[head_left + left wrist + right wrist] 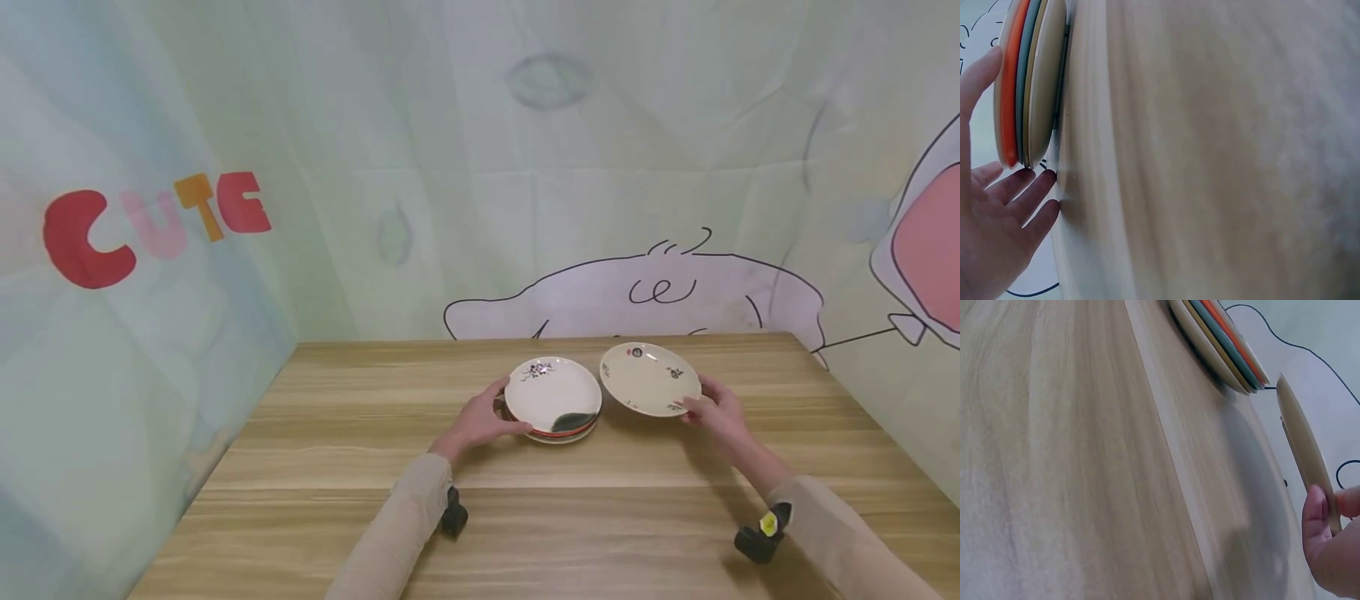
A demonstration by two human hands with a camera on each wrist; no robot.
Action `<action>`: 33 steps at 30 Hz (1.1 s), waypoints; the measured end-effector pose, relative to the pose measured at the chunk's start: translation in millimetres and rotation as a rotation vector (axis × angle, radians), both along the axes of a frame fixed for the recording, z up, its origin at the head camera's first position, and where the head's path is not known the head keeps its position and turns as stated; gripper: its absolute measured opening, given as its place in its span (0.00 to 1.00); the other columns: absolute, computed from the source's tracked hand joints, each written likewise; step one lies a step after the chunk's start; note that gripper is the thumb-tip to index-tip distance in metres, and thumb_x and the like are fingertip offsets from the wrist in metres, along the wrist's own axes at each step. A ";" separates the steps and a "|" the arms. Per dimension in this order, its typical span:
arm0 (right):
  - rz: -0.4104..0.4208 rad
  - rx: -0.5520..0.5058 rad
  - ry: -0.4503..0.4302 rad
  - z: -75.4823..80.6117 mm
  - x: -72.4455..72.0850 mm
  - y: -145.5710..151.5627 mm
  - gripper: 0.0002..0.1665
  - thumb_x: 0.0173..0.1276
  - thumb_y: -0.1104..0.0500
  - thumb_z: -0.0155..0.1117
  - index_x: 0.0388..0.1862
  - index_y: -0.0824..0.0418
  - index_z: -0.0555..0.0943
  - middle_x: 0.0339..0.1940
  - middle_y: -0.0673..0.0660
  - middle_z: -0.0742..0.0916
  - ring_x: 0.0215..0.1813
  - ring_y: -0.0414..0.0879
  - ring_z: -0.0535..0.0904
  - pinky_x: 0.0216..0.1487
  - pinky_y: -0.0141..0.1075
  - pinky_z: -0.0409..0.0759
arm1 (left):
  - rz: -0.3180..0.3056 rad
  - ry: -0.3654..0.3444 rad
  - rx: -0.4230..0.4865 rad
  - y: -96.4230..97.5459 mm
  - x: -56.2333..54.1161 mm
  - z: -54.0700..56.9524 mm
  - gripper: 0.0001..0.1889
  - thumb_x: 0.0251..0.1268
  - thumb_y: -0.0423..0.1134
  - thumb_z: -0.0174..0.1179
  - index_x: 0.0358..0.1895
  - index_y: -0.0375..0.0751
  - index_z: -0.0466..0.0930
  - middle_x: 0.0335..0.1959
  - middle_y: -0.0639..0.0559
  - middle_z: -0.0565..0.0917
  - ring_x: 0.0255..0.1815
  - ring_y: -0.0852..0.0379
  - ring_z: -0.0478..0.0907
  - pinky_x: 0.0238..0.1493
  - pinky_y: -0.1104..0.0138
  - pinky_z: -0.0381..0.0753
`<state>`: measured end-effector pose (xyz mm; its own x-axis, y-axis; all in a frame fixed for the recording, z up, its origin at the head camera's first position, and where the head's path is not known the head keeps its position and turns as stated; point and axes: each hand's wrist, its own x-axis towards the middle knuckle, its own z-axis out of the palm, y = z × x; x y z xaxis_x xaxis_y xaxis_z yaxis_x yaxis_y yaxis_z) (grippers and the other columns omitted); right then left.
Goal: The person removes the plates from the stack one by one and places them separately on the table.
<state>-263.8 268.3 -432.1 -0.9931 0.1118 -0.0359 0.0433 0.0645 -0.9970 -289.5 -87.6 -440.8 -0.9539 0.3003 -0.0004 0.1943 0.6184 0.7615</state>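
A stack of plates (553, 396) stands on the wooden table, topped by a white one with a dark floral sprig and a dark leaf shape. Orange, teal and beige rims show below it in the left wrist view (1013, 87). My left hand (483, 419) rests against the stack's left side, thumb by the top rim and fingers spread, fairly straight. To the right, my right hand (718, 408) pinches the rim of a cream plate (648, 379) with small printed motifs. That plate is tilted and held above the table, beside the stack.
The wooden table (510, 517) reaches a fabric backdrop (420, 167) with a cartoon outline and coloured letters. A small black device is strapped at each wrist. The cream plate and right hand cast a shadow (1254, 487) on the tabletop.
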 end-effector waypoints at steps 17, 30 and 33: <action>-0.082 -0.045 -0.084 -9.3 5.0 -1.3 0.38 0.63 0.75 0.45 0.68 0.76 0.40 0.67 0.77 0.53 0.22 0.32 0.74 0.27 0.22 0.78 | -0.004 0.004 0.008 -0.7 0.1 -0.8 0.50 0.41 0.54 0.70 0.69 0.40 0.54 0.60 0.39 0.70 0.60 0.47 0.68 0.63 0.54 0.63; -0.053 -0.016 -0.106 -15.8 3.4 -5.0 0.39 0.65 0.74 0.45 0.69 0.74 0.39 0.67 0.76 0.53 0.23 0.32 0.73 0.28 0.22 0.78 | 0.003 -0.015 0.001 -0.9 1.0 0.3 0.51 0.42 0.55 0.69 0.69 0.41 0.53 0.62 0.41 0.68 0.60 0.47 0.67 0.62 0.54 0.64; -0.063 0.000 -0.103 -17.0 2.8 -5.8 0.38 0.65 0.73 0.46 0.69 0.74 0.40 0.67 0.76 0.54 0.23 0.32 0.73 0.28 0.22 0.78 | 0.008 -0.024 0.000 -0.8 0.9 0.1 0.51 0.41 0.55 0.70 0.69 0.42 0.53 0.62 0.41 0.68 0.60 0.47 0.67 0.62 0.55 0.64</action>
<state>-260.9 262.6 -449.2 -0.9752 0.1735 -0.1376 0.1496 0.0582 -0.9870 -288.6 -88.4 -440.7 -0.9560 0.2925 -0.0232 0.1711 0.6201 0.7657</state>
